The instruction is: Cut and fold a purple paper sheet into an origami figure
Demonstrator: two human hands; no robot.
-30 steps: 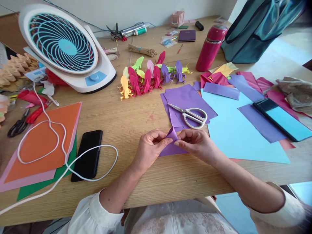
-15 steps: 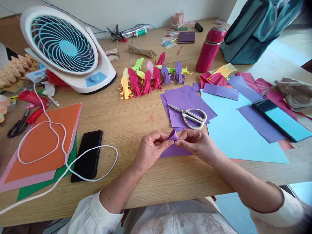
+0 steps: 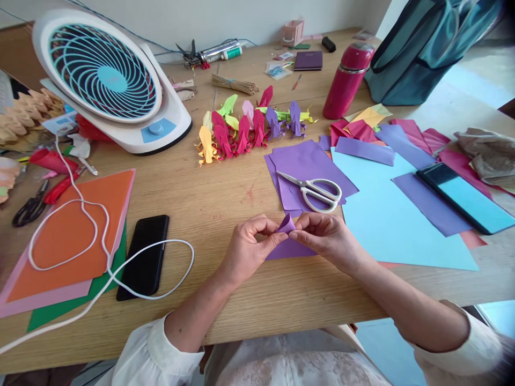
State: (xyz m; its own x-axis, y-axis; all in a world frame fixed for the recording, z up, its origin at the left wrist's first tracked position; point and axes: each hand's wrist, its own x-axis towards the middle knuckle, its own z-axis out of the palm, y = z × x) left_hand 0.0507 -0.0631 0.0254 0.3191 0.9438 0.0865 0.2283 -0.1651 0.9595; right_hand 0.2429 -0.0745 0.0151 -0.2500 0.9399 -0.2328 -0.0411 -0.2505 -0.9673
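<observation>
A small folded piece of purple paper (image 3: 286,224) is pinched between both hands near the table's front edge. My left hand (image 3: 254,239) grips its left side between thumb and fingers. On the other side, my right hand (image 3: 324,236) pinches it the same way, the two thumb tips almost meeting. The paper bulges upward in a curved point; its lower part is hidden by the fingers. Beneath the hands lies a flat purple sheet (image 3: 292,250). Just beyond them, white-handled scissors (image 3: 317,193) rest on a stack of purple sheets (image 3: 309,158).
Folded paper figures (image 3: 243,134) in several colours stand at mid-table. A white fan (image 3: 173,115), a black phone (image 3: 144,257) and a white cable (image 3: 191,252) are on the left. To the right are a light blue sheet (image 3: 394,214), another phone (image 3: 470,195) and a red flask (image 3: 341,88).
Both hands keep their pinch on the purple paper, which has shifted very slightly. Everything else stays where it was.
</observation>
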